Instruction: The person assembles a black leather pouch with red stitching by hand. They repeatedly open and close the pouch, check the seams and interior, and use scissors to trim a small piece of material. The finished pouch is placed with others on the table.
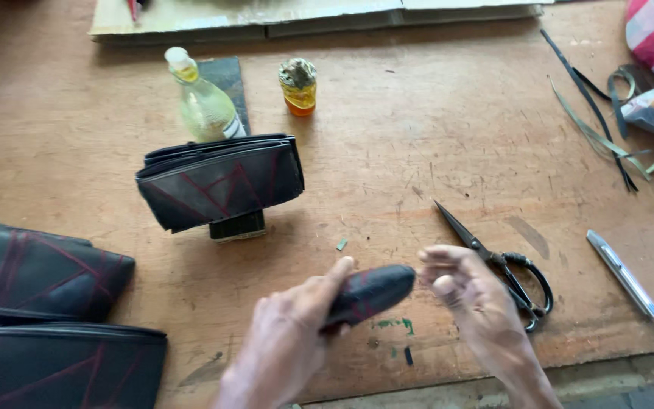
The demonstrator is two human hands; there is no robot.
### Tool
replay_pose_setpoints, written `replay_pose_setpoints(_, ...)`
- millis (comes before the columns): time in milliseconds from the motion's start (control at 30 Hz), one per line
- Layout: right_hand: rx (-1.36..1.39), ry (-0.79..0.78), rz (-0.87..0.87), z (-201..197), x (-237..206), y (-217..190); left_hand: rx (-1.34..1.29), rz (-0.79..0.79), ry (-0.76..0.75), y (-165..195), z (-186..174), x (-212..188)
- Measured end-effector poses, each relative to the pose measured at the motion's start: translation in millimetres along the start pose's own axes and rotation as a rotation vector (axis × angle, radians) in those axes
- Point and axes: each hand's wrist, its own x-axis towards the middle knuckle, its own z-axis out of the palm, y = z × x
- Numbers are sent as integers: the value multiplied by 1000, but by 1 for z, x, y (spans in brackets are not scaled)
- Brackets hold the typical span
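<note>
My left hand (289, 333) grips a small rolled black leather piece (372, 291) with dark red stitching, thumb laid along its top. My right hand (467, 299) hovers just to the right of the piece's tip, fingers curled and pinched together with nothing visible in them. Black scissors (501, 265) lie shut on the wooden table just behind my right hand. A folded stack of black leather with red lines (221, 182) stands on a small block in the middle of the table.
Two large black leather panels (39, 318) lie at the left edge. A glass bottle of pale liquid (202, 102) and a small amber jar (298, 87) stand behind the stack. A silver pen (624, 274) lies right; leather strips (607, 136) and cardboard (304, 15) farther back.
</note>
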Motion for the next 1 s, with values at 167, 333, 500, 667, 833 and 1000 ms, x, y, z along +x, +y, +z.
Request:
replay_pose_setpoints(167, 321, -264, -60, 14, -17, 12, -610, -289, -18, -19, -21, 2)
replay_pose_setpoints(333, 771, -336, -186, 54, -27, 25, -1176, -9, -69, -14, 2, -2)
replay_pose_setpoints(500, 991, -321, 298, 83, -23, 53, -1215, -127, 84, -3, 27, -5)
replay_pose_setpoints(667, 383, 16, 322, 95, -21, 68, -1324, 17, 250, -13, 32, 0)
replay_pose_setpoints(833, 456, -78, -156, 62, -12, 23, -1381, -3, 274, -26, 31, 1)
replay_pose_setpoints(1000, -72, 46, -305, 34, -5, -50, -1407, -246, 258, -32, 25, 10)
